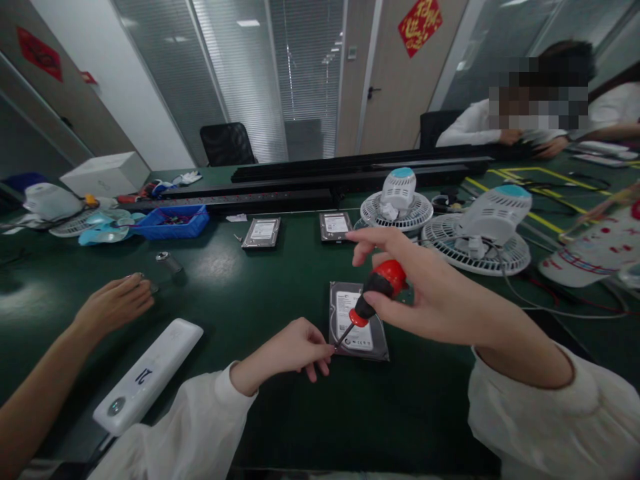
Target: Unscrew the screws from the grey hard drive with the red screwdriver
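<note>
A hard drive (344,310) lies label up on the green table in front of me. My right hand (415,287) grips a short red and black screwdriver (369,301) by its handle, index finger stretched forward. The shaft slants down to the drive's near left corner. At that corner my left hand (301,345) is closed, thumb and index finger pinched beside the screwdriver tip. Whatever is between those fingertips is too small to make out.
Two more hard drives (262,231) (334,225) lie farther back. White fan parts (475,233) stand at right. A blue tray (173,223) holds small parts. Left, another person's hand (117,300) is near a metal cylinder (169,261). A white device (150,373) lies close by.
</note>
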The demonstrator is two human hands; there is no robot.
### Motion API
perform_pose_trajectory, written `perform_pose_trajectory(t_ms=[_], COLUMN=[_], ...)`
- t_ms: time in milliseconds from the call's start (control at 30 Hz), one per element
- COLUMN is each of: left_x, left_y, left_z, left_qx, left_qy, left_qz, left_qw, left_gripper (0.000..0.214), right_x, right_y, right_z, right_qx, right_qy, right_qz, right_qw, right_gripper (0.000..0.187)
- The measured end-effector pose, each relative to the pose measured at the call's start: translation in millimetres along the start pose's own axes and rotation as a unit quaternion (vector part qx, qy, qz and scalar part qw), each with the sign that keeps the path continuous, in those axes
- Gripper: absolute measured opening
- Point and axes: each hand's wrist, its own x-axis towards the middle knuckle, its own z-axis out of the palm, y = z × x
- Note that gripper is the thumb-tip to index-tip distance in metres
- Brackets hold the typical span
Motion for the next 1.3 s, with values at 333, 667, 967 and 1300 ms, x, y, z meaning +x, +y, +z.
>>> perform_pose_trajectory(t_ms=[333,667,967,1300], left_x=[1.4,1.3,2.0,3.4], left_y=[0.4,-1.3,-2.1,-3.9], left_z=[0.4,-0.7,0.4,-1.1], left_qx=[-0.008,-0.004,-0.002,-0.007], left_qy=[-0.002,-0.002,-0.001,-0.007], left_qz=[0.002,0.004,0.004,0.006], left_qw=[1.0,1.0,1.0,1.0], left_gripper=[0.027,0.028,0.027,0.029], right_x=[1.9,3.9,-1.4,-0.8], right_y=[-6.6,-5.3,-7.6,-8.6], right_z=[-4.9,-8.3,-12.1,-11.6], right_qx=[-0.112,-0.117,-0.075,-0.088], right_qy=[-0.027,-0.04,-0.046,-0.054], right_qz=[0.086,0.126,0.044,0.065], right_qw=[0.99,0.984,0.995,0.993], right_gripper=[0.043,0.049,0.042,0.049])
